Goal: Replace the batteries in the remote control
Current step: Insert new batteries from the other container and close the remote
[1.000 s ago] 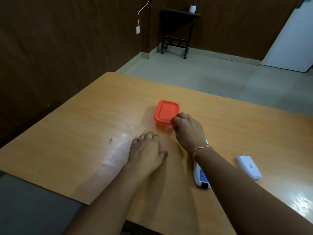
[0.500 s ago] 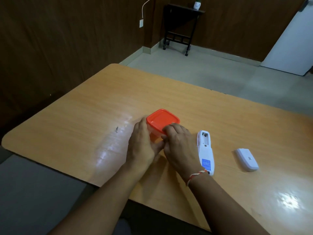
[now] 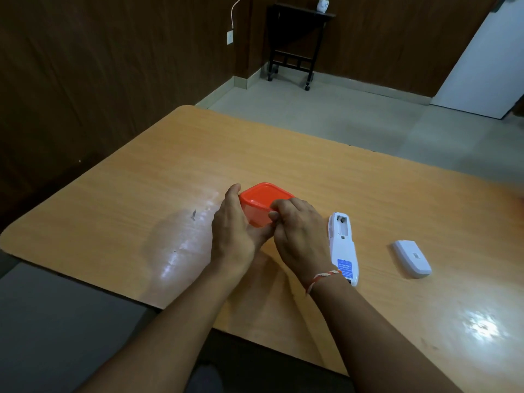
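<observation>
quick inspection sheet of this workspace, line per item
surface: glossy light wooden table, small dark mark left of the hands
job's things: white remote control face down, battery bay open; white battery cover lying apart to its right; small clear plastic box with orange lid, lid on
clutter: nothing seen
grippers: left hand and right hand both grip the box
cables: white cable rising from the wall socket
surroundings: dark wood-panelled walls, black side table, white door

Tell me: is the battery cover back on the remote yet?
No: the battery cover lies apart on the table, and the remote shows its open compartment.
</observation>
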